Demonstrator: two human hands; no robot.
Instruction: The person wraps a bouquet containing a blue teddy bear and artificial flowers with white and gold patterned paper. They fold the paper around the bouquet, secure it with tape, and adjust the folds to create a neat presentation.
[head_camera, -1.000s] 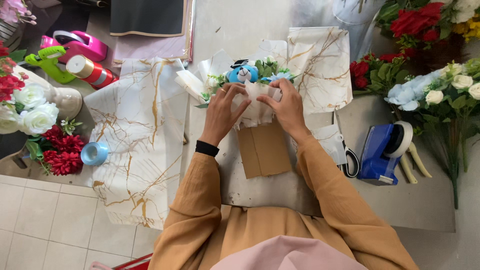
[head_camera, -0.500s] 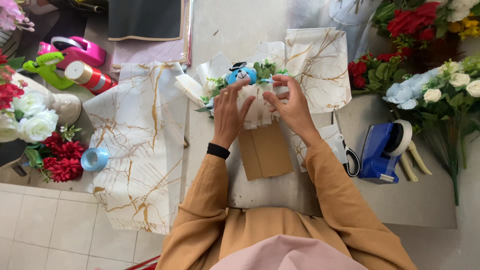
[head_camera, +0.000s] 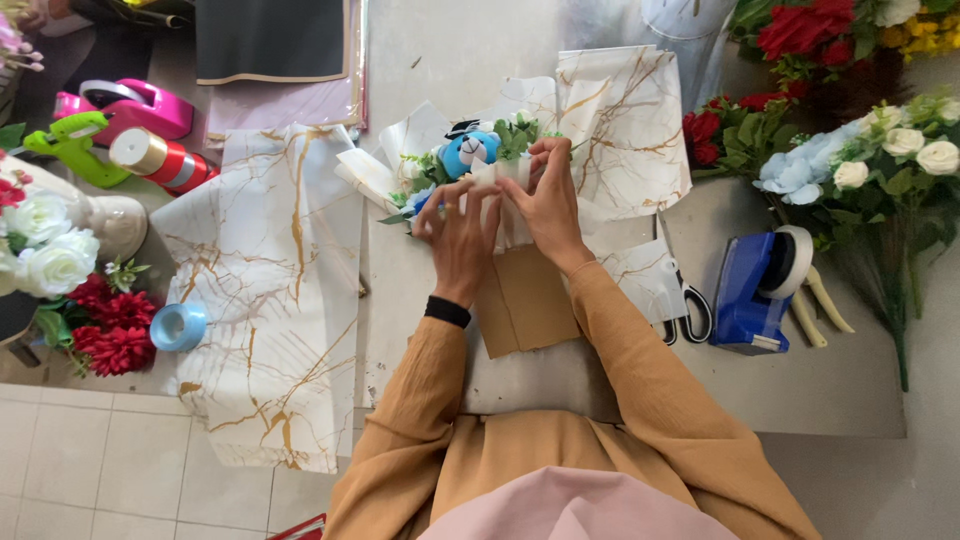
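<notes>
Over the bouquet (head_camera: 478, 160), left hand (head_camera: 462, 232) and right hand (head_camera: 545, 200), fingers curled.

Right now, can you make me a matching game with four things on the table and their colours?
Things:
1. tape dispenser
2. glue gun
3. ribbon roll
4. wrapping sheet

Colours:
A. white with gold veins
B. dark blue
C. bright green
D. light blue

Pairs: 1-B, 2-C, 3-D, 4-A
</notes>
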